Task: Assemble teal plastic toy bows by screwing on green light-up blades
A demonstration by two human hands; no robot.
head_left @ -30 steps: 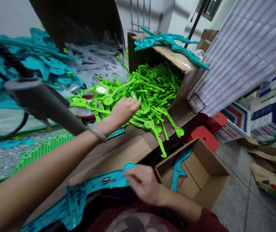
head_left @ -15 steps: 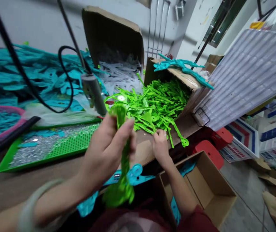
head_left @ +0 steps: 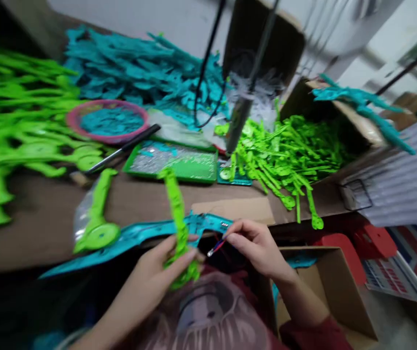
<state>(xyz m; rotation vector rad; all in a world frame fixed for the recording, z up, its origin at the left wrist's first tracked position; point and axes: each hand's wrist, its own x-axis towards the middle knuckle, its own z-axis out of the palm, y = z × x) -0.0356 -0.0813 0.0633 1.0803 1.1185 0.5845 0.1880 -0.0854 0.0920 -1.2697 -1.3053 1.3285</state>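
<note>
My left hand point(head_left: 157, 272) is closed around a long lime-green plastic part point(head_left: 175, 201), whose narrow end points up and away from me. Beside it, my right hand point(head_left: 257, 250) pinches thin red and blue wires point(head_left: 218, 244) with a small pale tip. A long turquoise plastic part point(head_left: 135, 232) lies along the table's front edge, behind both hands, and the wires hang near its right end. To the left of my hands, another green part with a round disc point(head_left: 101, 236) rests by a clear plastic bag point(head_left: 82, 218).
Green parts are heaped at left point(head_left: 29, 131) and spill from a cardboard box point(head_left: 361, 124) at right. Behind stand a turquoise pile point(head_left: 139, 68), a pink-rimmed basin point(head_left: 79, 130) and a green tray point(head_left: 201, 171). A hanging grey tool point(head_left: 239, 121) and an open carton point(head_left: 343, 291) are nearby.
The view has swung left. My left hand has lowered the green part towards my lap. My right hand has left the green heap and now pinches the wires by the turquoise part.
</note>
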